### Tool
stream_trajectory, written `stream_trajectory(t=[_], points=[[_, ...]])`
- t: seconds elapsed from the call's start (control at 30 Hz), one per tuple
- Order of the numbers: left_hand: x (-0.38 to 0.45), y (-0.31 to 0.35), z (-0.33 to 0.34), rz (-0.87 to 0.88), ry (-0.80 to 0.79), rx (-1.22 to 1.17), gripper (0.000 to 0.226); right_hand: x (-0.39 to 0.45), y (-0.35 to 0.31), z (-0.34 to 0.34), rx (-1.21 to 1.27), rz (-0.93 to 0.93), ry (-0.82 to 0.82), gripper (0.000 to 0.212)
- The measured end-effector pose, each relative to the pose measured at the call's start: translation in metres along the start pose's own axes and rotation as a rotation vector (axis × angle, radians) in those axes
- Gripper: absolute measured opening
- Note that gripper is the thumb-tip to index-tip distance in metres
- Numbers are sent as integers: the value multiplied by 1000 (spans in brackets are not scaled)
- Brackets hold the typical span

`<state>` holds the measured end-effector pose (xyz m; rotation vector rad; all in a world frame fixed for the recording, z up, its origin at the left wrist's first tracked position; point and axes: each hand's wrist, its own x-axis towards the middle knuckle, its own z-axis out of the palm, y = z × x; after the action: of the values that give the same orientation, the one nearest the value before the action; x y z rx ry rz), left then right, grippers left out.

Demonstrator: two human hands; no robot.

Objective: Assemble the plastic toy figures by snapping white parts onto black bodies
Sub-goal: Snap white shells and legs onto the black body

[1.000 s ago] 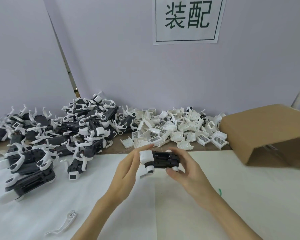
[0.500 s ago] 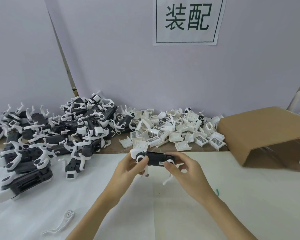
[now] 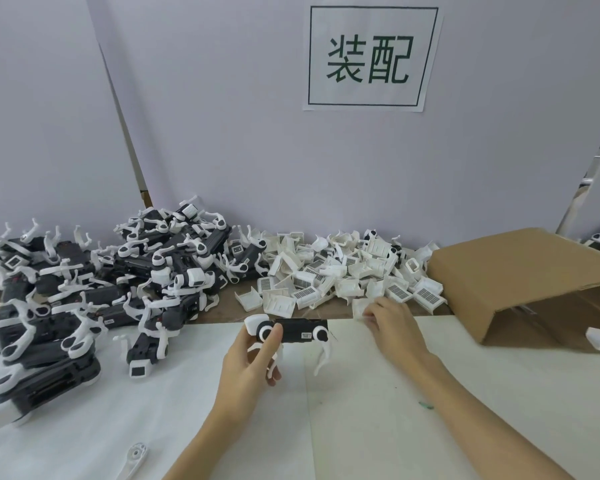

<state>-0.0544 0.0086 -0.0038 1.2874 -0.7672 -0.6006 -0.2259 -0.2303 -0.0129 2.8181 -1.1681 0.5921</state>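
While the left hand [image 3: 248, 362] grips the black plastic toy body [image 3: 297, 330], the right hand [image 3: 390, 322] pinches a white ribbed plastic shell [image 3: 361, 306]; align squarely before pressing home.

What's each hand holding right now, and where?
Left hand grips the black toy body at its left end. Right hand pinches a white part at the pile's edge.
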Motion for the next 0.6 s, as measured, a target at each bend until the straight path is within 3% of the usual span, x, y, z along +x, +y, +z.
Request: stream_trajectory(t=[0.1,0.2,0.33,0.47,0.6], points=[[1,1,1,19,6,18,68,-6,-7,2,135,6,144,7],[0,1,4,23,-3,19,69,-19,-23,-8,482,77,211,8],[-5,0,9,25,-41,46,63,-41,-41,-25,990,245,141,14],[-9,1,11,26,-95,68,48,-55,-51,-38,1380,402,95,39],[-11,3,12,26,-106,73,54,-56,-55,-50,1616,373,58,30]])
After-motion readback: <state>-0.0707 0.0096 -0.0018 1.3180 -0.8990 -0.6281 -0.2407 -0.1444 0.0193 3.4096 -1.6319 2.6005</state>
